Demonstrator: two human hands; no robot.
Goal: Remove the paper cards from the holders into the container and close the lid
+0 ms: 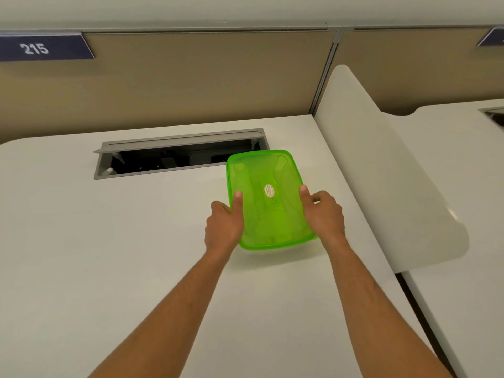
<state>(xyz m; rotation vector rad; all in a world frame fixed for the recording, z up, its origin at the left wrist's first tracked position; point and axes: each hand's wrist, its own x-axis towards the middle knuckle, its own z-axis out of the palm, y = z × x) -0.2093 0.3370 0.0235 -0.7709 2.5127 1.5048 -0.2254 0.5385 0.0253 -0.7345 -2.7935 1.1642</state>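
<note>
While both hands, left and right, pinch the green lid, a sign reads "215".

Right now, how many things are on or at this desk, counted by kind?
Green container with lid on: 1
Hands holding it, left hand and right hand: 2
Open cable hatch in the desk: 1
Number sign "215": 1
Paper cards or holders in view: 0
Total: 5
</note>
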